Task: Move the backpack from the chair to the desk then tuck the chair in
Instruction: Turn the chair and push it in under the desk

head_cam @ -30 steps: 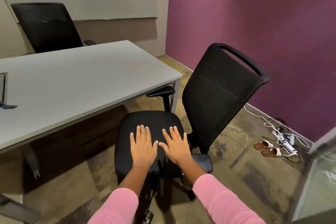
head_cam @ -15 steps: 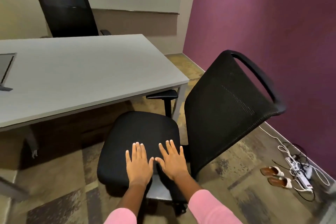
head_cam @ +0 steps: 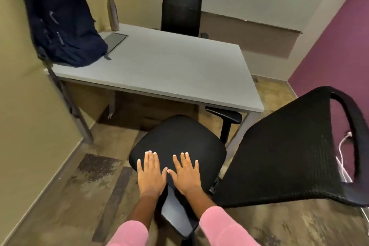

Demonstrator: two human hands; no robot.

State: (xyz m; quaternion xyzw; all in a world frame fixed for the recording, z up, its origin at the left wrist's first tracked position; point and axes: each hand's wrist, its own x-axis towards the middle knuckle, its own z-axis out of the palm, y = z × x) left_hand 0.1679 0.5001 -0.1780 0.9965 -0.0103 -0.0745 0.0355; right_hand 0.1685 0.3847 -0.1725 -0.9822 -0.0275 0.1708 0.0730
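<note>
At the near edge of the chair [head_cam: 177,142] seat, I see my left hand [head_cam: 150,173] and right hand [head_cam: 186,173] lying flat, fingers spread, thumbs almost touching, gripping nothing. The seat sits just short of the surface [head_cam: 159,66], its backrest swung toward 3 o'clock. The backpack [head_cam: 61,20] leans on the wall at 10 o'clock on the surface, a bottle [head_cam: 112,11] beside it at 11.

A dark navy backpack [head_cam: 65,26] stands upright on the grey surface [head_cam: 169,70] at its far left corner, while the black mesh-backed chair [head_cam: 179,140] sits untucked, angled before its near edge.
</note>
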